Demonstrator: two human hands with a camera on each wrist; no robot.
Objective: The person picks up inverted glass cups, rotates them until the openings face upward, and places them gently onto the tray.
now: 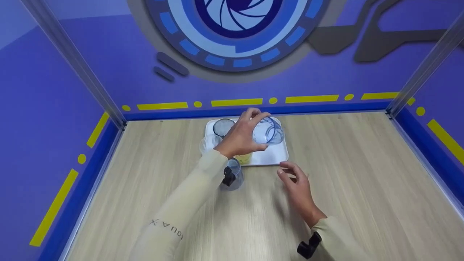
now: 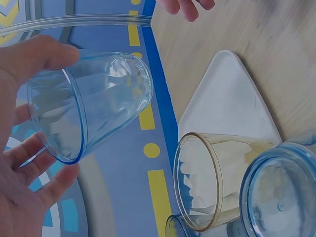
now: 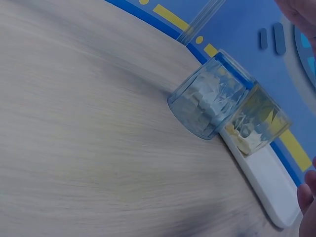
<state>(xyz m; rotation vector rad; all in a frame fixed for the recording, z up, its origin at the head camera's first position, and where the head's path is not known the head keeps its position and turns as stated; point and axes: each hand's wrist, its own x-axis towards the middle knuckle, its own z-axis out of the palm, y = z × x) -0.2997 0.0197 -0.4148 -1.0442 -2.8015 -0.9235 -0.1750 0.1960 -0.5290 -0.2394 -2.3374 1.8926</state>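
My left hand point(image 1: 241, 136) grips a blue-tinted faceted glass point(image 2: 111, 91) near its rim, thumb on one side and fingers on the other. Above the right part of a white tray point(image 1: 272, 156), the glass is tipped on its side, base pointing right. A yellow-tinted glass point(image 2: 197, 182) stands on the tray, partly hidden by the left arm in the head view. My right hand point(image 1: 298, 186) hovers over the table in front of the tray, fingers loosely bent, holding nothing.
A grey glass point(image 1: 223, 127) and a clear glass point(image 1: 208, 145) are at the tray's left side. Another blue glass point(image 3: 210, 101) stands on the wooden table before the tray, close to the left forearm. Blue-purple panels point(image 1: 83, 72) wall the table at the back and sides.
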